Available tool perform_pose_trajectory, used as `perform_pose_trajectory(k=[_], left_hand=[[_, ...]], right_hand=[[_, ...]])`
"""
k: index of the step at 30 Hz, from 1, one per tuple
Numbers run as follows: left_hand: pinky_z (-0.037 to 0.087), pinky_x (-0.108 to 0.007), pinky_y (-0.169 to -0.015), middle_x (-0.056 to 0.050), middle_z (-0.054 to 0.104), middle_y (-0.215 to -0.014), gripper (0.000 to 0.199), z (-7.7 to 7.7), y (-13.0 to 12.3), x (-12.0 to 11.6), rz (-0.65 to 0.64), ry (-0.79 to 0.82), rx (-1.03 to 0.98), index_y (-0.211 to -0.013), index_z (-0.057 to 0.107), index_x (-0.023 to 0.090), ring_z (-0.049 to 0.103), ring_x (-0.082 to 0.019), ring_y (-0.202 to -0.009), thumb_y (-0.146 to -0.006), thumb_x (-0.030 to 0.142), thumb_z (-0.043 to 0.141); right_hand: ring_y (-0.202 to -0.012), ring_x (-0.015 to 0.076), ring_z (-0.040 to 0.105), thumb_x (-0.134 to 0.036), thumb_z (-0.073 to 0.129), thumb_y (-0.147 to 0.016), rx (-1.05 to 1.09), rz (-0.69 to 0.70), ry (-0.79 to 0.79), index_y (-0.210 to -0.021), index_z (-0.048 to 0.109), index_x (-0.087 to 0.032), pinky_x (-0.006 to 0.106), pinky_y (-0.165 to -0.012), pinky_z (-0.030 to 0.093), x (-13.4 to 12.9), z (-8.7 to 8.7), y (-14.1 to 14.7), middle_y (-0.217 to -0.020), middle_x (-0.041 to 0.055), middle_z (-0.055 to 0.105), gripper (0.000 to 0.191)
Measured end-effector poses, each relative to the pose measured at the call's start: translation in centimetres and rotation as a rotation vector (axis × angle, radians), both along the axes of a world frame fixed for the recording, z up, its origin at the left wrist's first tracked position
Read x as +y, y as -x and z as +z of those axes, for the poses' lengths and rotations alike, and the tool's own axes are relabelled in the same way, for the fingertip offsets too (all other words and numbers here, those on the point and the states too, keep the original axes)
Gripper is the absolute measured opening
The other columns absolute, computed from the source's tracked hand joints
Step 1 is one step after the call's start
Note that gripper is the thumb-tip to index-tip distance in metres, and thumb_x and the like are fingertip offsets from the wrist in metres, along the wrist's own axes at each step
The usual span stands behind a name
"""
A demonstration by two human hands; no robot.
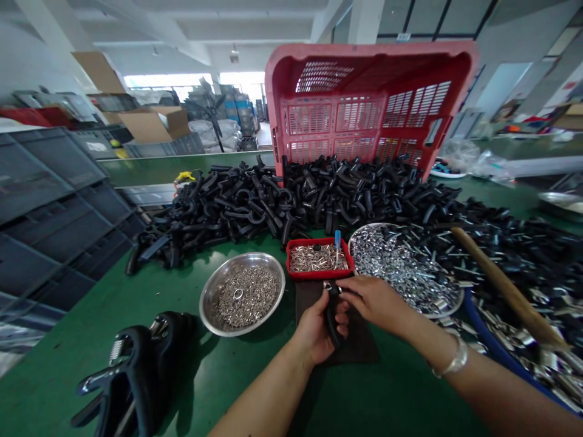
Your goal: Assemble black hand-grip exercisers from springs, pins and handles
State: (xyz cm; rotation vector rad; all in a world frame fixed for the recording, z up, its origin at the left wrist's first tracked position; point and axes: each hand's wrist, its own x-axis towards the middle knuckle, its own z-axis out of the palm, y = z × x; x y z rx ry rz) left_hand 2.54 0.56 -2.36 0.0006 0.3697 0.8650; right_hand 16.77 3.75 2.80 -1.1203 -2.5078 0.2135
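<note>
My left hand (316, 331) grips a black plastic clamp handle (333, 318) upright above a dark mat (353, 346). My right hand (373, 303) reaches across from the right, its fingertips pinching a small silver metal piece (328, 286) at the handle's top end. Just beyond my hands, a red tray (319, 275) holds metal pins and a blue-handled screwdriver (337, 240). A steel dish (206, 303) of small metal fasteners lies to the left. On the right, a round tray (364, 228) holds silver rings.
A large heap of black plastic parts (291, 200) lies on the green workbench (68, 388) behind the trays. Assembled black spring clamps (132, 376) lie at front left. A tilted red crate (368, 103) stands behind the heap, and a wooden stick (510, 291) lies right.
</note>
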Motion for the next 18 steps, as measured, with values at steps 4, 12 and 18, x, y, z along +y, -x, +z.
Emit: perform_pose_trajectory(k=[4,12,18], left_hand=[[0.032,-0.014,-0.038,-0.003,0.054,-0.079,0.027,0.07,-0.05,0.00,0.048,0.003,0.060,-0.091,0.055,0.011,0.044,-0.004,-0.050,-0.082,0.036,0.052],[0.030,-0.011,-0.035,0.001,0.050,-0.071,0.026,0.08,-0.05,-0.07,0.055,0.018,-0.054,-0.091,0.054,0.011,0.041,-0.002,-0.046,-0.083,0.035,0.050],[0.029,-0.010,-0.034,0.002,0.049,-0.074,0.023,0.61,-0.43,-0.15,0.103,-0.016,0.203,-0.092,0.051,0.014,0.039,-0.001,-0.044,-0.079,0.032,0.057]], right_hand=[[-0.086,0.0160,0.060,-0.019,0.049,-0.082,0.147,-0.007,-0.075,-0.098,0.061,-0.019,0.030,-0.076,0.048,0.10,-0.70,-0.11,-0.091,0.0058,0.066,0.020],[-0.082,0.0164,0.059,-0.020,0.049,-0.082,0.085,0.014,-0.071,-0.098,0.060,-0.018,0.030,-0.073,0.048,-0.26,-0.30,-0.09,-0.087,0.0057,0.066,0.020],[-0.082,0.0182,0.057,-0.017,0.048,-0.082,0.019,-0.051,-0.120,-0.100,0.059,-0.017,0.032,-0.073,0.046,-0.52,-1.24,-0.44,-0.086,0.0072,0.064,0.022]])
